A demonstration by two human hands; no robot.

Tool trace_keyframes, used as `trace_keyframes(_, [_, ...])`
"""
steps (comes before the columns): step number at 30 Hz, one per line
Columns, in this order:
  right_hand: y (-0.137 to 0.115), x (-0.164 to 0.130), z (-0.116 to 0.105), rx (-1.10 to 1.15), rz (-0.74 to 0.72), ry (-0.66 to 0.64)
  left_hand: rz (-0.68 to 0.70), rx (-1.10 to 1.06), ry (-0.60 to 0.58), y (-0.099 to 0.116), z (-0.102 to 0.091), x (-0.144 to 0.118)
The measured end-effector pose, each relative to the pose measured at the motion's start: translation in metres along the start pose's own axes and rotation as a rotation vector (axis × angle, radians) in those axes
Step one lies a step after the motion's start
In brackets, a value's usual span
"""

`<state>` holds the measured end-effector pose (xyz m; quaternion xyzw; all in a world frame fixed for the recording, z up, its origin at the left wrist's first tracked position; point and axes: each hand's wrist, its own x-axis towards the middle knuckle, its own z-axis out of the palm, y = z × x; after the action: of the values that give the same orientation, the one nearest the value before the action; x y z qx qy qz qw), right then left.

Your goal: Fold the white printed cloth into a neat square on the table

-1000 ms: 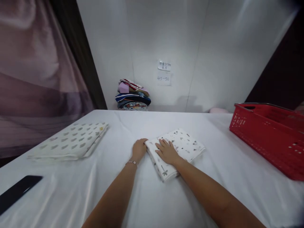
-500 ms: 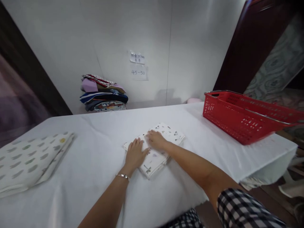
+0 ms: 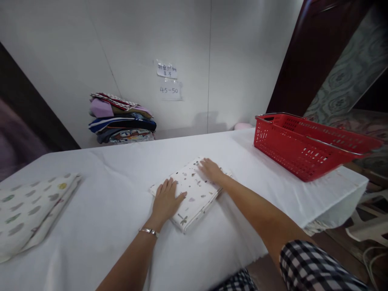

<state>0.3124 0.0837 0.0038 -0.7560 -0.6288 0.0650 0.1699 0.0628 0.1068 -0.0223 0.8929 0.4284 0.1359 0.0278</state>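
A folded white cloth (image 3: 192, 188) with small printed motifs lies flat on the white-covered table. My left hand (image 3: 166, 199) rests on its left side, fingers stretched out and thumb apart. Over the cloth's upper right part lies my right hand (image 3: 211, 171), its fingers extended and slightly blurred. Neither hand grips anything. A silver bracelet (image 3: 149, 232) circles my left wrist.
At the left edge is another folded white cloth (image 3: 36, 206) with grey and green spots. A red plastic basket (image 3: 281, 145) with metal handles stands at the right. Behind the table's far edge rises a stack of folded fabrics (image 3: 123, 119), beside wall papers marked 45-50 (image 3: 169, 90).
My right hand has slid to the right over the cloth, away from my left hand, uncovering its middle. My left hand stays on the left side. The whole view has shifted slightly.
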Motion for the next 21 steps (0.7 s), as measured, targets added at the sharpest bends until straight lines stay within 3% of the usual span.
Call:
trace_keyframes(4, [0.036,-0.008,-0.025,0.023,0.213,0.093,-0.007,-0.011,-0.009,0.001,-0.001,0.0])
trace_keyframes(8, [0.058,-0.022,-0.032,0.027,0.258,0.078,0.0,-0.012,0.002,0.001,-0.001,-0.001])
trace_keyframes(21, [0.051,-0.032,-0.026,-0.062,0.227,0.107,0.001,-0.059,0.013,-0.003,0.004,-0.001])
